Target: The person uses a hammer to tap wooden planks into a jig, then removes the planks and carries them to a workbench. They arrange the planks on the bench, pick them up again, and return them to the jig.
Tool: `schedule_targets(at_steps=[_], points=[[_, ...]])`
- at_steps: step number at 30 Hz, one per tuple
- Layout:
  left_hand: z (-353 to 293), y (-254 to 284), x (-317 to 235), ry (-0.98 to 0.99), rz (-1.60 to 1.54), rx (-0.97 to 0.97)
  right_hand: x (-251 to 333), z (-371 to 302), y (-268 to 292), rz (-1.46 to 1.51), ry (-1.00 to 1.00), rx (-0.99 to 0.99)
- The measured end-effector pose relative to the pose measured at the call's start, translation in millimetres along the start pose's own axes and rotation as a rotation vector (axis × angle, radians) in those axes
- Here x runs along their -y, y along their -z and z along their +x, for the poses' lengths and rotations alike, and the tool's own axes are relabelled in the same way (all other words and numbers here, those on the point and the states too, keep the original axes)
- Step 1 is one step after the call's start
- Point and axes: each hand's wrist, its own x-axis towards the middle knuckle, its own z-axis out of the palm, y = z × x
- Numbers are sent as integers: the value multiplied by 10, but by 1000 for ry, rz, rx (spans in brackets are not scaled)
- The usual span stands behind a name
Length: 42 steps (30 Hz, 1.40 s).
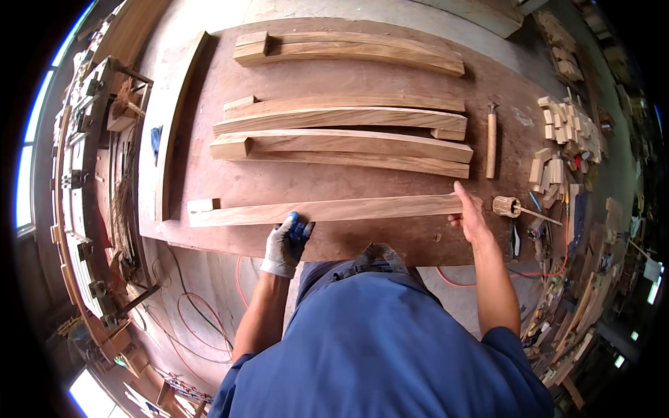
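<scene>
A long, slightly bowed wooden piece lies crosswise along the near side of the brown worktable. At its left end is a small raised block. My left hand, in a white glove with blue coating, closes on the near edge of the piece, left of its middle; some of its fingers are hidden. My bare right hand is around the right end, fingers on the far side and thumb on the near side. A wooden mallet lies just right of this hand.
Several similar curved pieces lie in groups farther back on the worktable. At the left is another long timber. A wooden-handled hammer and stacked wood blocks are at the right. Hoses trail on the floor.
</scene>
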Motion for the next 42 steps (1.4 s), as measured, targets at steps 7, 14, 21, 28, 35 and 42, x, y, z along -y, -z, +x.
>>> schedule_targets(at_steps=[7, 14, 21, 28, 35, 42], points=[[118, 10, 111, 62, 71, -5, -169, -48, 182, -9, 16, 12], [283, -79, 139, 105, 40, 21, -196, -149, 294, -53, -40, 38], [355, -28, 150, 142, 56, 62, -108, -254, 363, -222, -252, 120], [421, -94, 149, 119, 43, 12, -116, -256, 370, -270, -183, 320], [230, -186, 149, 194, 131, 20, -198, -262, 351, -542, 312, 303], [273, -10, 312, 223, 33, 30, -174, -391, 35, -882, 758, 91]])
